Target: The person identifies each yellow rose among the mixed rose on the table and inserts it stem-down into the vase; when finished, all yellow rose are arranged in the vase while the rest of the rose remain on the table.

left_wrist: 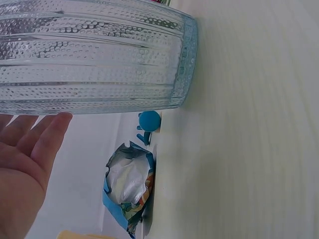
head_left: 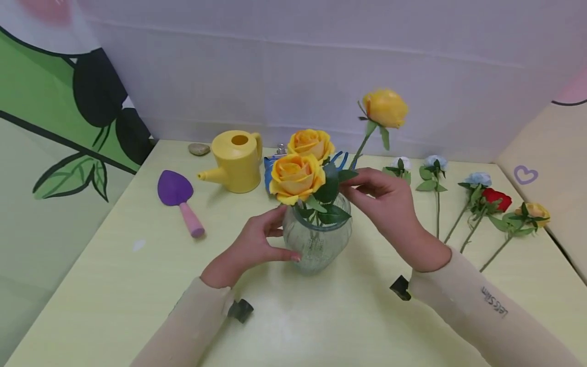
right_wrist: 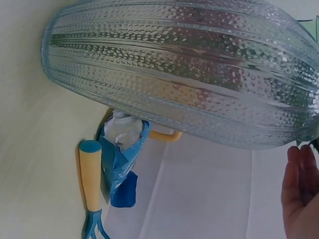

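Surface [head_left: 312, 321], flat and pale yellow, bears a rounded, ribbed clear-glass vase [head_left: 316, 252] holding two full-bloomed yellow roses [head_left: 300, 171]. A left hand [head_left: 252, 242] cups its side, fingers spread; a right hand's [head_left: 392, 206] fingers pinch a third yellow rose [head_left: 385, 108] beside it, stem end hidden. Dark green leaves [head_left: 334, 215] could snag that stem; forcing it might tip the vase.

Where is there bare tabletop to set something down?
In front of the glass vase, between both sleeves; also between the trowel and the left sleeve. Crowded: behind the vase, with the blue packet and hand fork; and at right, with loose flowers.
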The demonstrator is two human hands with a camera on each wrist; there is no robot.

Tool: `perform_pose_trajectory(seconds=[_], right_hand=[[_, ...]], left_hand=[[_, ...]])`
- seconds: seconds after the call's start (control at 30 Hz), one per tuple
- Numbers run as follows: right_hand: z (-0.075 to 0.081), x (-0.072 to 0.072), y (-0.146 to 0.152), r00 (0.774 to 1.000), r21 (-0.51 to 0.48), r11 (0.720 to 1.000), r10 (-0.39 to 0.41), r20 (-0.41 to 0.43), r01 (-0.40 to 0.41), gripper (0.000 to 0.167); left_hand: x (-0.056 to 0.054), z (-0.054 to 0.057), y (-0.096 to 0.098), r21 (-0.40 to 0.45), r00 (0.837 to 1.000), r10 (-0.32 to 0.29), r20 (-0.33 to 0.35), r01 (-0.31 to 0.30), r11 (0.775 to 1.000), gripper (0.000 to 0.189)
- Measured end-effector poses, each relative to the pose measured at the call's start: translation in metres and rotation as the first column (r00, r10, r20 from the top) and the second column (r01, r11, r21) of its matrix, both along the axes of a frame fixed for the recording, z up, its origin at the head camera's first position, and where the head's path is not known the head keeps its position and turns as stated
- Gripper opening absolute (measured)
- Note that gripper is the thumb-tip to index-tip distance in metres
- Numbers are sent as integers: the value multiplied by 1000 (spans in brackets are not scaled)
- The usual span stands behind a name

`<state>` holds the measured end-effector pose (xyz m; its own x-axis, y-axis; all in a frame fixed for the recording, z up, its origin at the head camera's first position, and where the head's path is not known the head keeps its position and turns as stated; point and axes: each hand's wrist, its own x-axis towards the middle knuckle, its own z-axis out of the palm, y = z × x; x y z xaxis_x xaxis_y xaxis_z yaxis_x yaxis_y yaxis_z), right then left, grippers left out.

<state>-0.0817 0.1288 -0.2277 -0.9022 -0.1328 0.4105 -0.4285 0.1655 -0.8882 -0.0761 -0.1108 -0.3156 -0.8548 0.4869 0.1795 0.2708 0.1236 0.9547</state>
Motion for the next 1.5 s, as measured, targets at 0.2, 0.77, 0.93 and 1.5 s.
perform_pose_trajectory(seconds=[0.2, 0.77, 0.93, 1.5], right_hand=[[5, -2, 5, 997, -244, 968, 65, 36, -54, 27], [-11, -1, -7, 986, -174, 983, 82, 145, -56, 44], [-11, 0, -4, 974, -253, 961, 160, 162, -115, 46], [-15, -25, 122, 922, 150, 989, -71, 381, 14, 27]], left_hand=[[-2, -2, 2, 13, 1000, -9, -3, 9, 1000, 81], [3, 0, 2, -17, 1000, -10, 10, 10, 1000, 83], [3, 1, 1, -20, 1000, -2, 3, 2, 1000, 81], [3, 0, 2, 4, 1000, -4, 15, 4, 1000, 80]])
